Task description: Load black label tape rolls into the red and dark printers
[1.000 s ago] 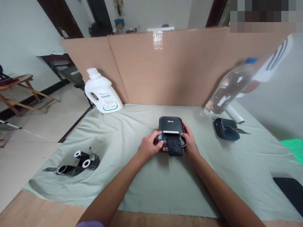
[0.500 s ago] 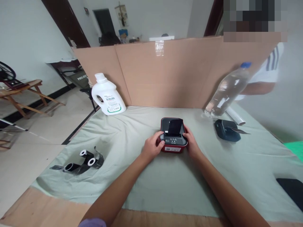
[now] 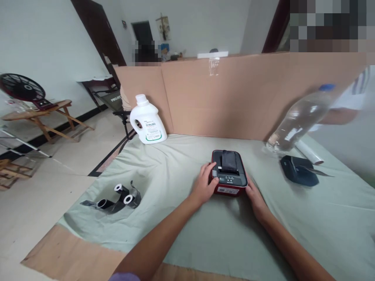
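A small red-and-black label printer point(image 3: 230, 179) rests on the green cloth in front of me, buttons and a pale label on its near side. From the slot in its top a black strip point(image 3: 229, 161) sticks out. My left hand point(image 3: 204, 183) grips the left side, fingers on the top edge and thumb at the front corner. Against the right side lies my right hand point(image 3: 257, 199), its fingers partly hidden behind the casing.
Black rolls with white cores point(image 3: 123, 199) lie at left. A white detergent bottle point(image 3: 149, 125) and a clear plastic bottle point(image 3: 299, 119) stand by the cardboard panel point(image 3: 219, 101). Farther right are a dark blue dispenser-like object point(image 3: 297, 171) and a white roll point(image 3: 309, 151). A person point(image 3: 348, 101) is behind the panel.
The view has swung left, so everything sits farther right in the picture. My right hand has slid from the printer's top edge down its right side. The black strip looks bent lower.
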`<state>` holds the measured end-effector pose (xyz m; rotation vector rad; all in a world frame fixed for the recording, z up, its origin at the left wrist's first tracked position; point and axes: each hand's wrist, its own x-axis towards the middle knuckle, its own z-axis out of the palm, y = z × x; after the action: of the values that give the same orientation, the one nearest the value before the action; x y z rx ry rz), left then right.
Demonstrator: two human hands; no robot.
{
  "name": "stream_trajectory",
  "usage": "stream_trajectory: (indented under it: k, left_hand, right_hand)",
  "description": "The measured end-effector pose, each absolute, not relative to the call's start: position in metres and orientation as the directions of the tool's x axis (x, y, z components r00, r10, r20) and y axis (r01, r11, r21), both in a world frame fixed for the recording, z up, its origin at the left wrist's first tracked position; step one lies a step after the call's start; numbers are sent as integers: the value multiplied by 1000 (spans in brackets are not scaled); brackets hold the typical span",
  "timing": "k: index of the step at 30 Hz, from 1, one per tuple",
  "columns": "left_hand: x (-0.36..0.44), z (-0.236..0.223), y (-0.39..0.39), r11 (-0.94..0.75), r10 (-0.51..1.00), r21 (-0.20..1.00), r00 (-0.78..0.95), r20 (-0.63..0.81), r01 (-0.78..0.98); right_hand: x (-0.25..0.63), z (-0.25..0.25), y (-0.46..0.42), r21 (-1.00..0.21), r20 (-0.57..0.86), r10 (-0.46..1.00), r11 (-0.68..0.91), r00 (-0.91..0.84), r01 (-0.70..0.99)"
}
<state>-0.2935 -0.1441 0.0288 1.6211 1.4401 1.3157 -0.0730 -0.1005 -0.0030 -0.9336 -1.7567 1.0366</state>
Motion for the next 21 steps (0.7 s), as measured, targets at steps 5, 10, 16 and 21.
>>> stream_trajectory:
  k: [5, 10, 16, 21]
  left_hand:
    - [-299, 37, -144, -107, 990, 988, -83, 116, 112]
    - [-385, 66, -142, -120, 950, 993, -289, 121, 20]
    - [-520, 90, -135, -195, 845, 976, -521, 119, -93]
    - [-588, 81, -132, -62, 783, 973, -615, -91, -223]
  right_hand:
    - [-94, 10, -110, -777, 414, 824, 541, -386, 322]
    - [-194, 45, -95, -695, 527, 704, 679, -476, 234]
    - [-355, 54, -75, -762, 555, 623, 646, -551, -37]
    - [-435, 36, -71, -833, 481, 648, 547, -591, -78]
